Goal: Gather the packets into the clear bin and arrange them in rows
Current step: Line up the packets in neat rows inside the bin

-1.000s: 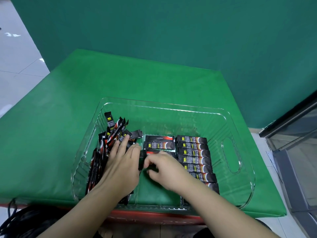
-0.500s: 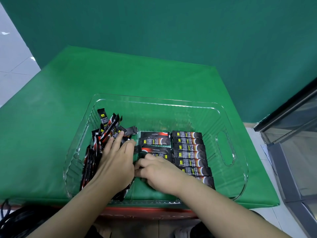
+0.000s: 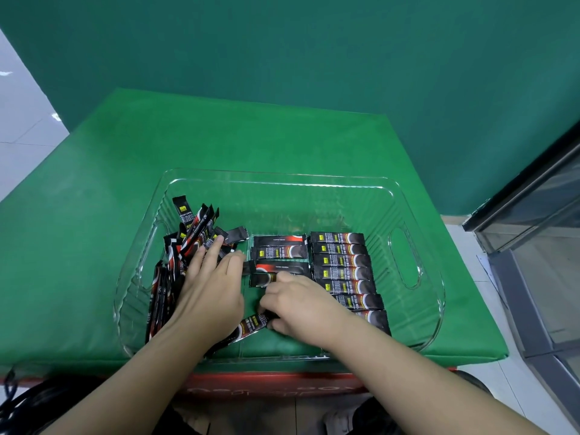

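Observation:
A clear bin (image 3: 417,302) sits on the green table. Inside it, a loose pile of black stick packets (image 3: 188,243) leans on the left wall. My left hand (image 3: 210,287) lies flat on that pile with its fingers straight. A row of several packets (image 3: 342,265) is stacked neatly at the right, and a shorter middle row (image 3: 279,255) lies beside it. My right hand (image 3: 301,306) pinches the end of one packet (image 3: 251,326) that lies slanted near the bin's front, partly under my left wrist.
The green padded table (image 3: 219,146) reaches to a green backdrop behind. A glass-fronted cabinet (image 3: 539,246) stands at the right. Black cables (image 3: 28,400) lie at the lower left, below the table's red front edge (image 3: 270,384).
My right hand has moved from the middle row toward the bin's front and taken hold of a slanted packet. My left hand has stayed on the pile.

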Demonstrator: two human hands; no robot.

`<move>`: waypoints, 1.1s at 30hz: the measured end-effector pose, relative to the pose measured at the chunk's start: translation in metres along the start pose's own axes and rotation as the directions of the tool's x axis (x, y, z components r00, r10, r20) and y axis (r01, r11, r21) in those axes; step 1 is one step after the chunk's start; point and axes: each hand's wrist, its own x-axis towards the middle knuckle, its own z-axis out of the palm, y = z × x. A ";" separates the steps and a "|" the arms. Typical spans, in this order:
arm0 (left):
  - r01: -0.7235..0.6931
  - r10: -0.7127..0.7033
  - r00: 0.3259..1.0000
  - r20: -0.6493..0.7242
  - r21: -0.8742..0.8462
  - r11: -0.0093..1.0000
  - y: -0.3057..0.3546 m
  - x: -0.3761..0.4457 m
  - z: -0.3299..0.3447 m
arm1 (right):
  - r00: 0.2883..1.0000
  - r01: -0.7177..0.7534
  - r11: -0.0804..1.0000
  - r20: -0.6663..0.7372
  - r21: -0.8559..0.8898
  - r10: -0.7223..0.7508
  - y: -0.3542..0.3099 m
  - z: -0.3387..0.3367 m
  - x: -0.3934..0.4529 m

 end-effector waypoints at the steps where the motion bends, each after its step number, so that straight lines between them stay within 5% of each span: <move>1: -0.002 0.002 1.000 -0.001 0.004 1.000 0.000 0.000 0.001 | 1.000 -0.015 1.000 0.004 -0.006 0.015 -0.001 -0.001 -0.001; 17: 0.004 -0.004 1.000 0.008 0.009 1.000 0.004 -0.003 -0.003 | 0.966 -0.257 0.966 -0.037 -0.017 0.256 -0.005 0.004 -0.014; 33: -0.015 0.015 1.000 -0.010 -0.023 1.000 0.000 -0.001 0.001 | 0.946 -0.316 0.948 -0.070 0.039 0.318 -0.002 0.007 -0.014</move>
